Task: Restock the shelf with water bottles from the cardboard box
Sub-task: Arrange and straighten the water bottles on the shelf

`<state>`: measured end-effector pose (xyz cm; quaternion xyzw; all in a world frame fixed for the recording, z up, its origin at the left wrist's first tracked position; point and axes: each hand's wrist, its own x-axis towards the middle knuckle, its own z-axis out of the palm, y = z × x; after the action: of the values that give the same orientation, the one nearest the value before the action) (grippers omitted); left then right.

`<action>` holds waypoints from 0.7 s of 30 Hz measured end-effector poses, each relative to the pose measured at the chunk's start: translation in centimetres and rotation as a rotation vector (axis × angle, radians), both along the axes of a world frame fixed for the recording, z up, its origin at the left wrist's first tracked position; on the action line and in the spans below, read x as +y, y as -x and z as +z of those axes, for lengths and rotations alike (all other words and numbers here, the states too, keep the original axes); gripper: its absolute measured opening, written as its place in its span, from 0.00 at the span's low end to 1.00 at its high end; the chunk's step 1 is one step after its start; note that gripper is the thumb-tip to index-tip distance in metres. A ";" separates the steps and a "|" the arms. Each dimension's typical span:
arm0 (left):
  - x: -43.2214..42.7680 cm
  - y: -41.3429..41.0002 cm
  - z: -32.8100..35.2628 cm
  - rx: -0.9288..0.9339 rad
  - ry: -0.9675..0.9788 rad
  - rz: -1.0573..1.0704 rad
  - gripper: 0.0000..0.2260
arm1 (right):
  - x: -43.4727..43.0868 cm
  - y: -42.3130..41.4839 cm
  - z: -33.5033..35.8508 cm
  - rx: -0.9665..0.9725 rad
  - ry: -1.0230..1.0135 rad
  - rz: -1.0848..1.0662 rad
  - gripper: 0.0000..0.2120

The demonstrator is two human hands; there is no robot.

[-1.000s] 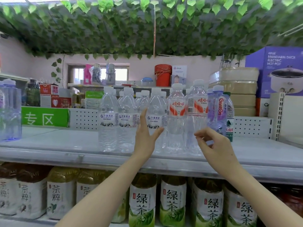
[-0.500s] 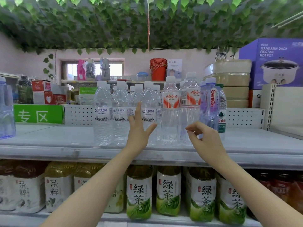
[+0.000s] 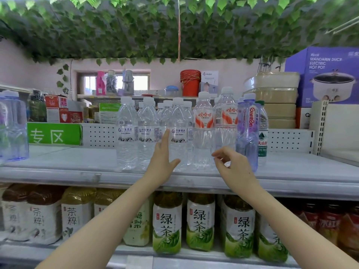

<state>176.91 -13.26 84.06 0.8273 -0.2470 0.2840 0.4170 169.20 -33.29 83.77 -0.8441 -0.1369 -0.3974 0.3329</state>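
Note:
Several clear water bottles (image 3: 127, 133) with white caps stand in a cluster on the grey upper shelf (image 3: 58, 166). Two red-labelled bottles (image 3: 204, 131) stand to their right, then a purple bottle (image 3: 247, 133) and a green-labelled one (image 3: 262, 136). My left hand (image 3: 162, 162) is raised in front of the clear bottles, fingers spread, holding nothing. My right hand (image 3: 234, 167) hovers before the red-labelled bottles with fingers loosely curled and apart, empty. The cardboard box is out of view.
Green tea bottles (image 3: 167, 224) and other drinks fill the shelf below. A large blue water jug (image 3: 13, 127) stands at the far left. A green sign (image 3: 52, 133), stacked containers (image 3: 277, 100) and a purple hot pot box (image 3: 328, 74) sit behind. Leaf garlands hang overhead.
Both hands have drawn slightly back from the bottles and sit a little lower in view. Neither hand has taken hold of anything.

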 end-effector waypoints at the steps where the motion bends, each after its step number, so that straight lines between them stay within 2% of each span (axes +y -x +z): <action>1: 0.2 0.1 -0.1 -0.004 -0.007 -0.008 0.43 | 0.1 0.0 0.0 0.000 0.004 0.000 0.08; 6: 1.2 0.6 -0.1 0.002 0.001 -0.020 0.40 | 1.2 -0.3 0.3 0.017 0.012 0.020 0.08; 14: 6.1 3.1 1.0 -0.159 0.031 0.158 0.29 | 4.3 -1.2 1.5 0.014 -0.037 0.150 0.09; 21: 12.1 3.4 1.9 -0.177 0.073 0.263 0.23 | 8.4 -2.3 2.5 -0.013 -0.072 0.205 0.08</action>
<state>173.49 -1.19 85.93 0.8085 -0.1619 0.4167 0.3828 171.48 -24.90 86.29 -0.8105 -0.2106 -0.3714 0.4010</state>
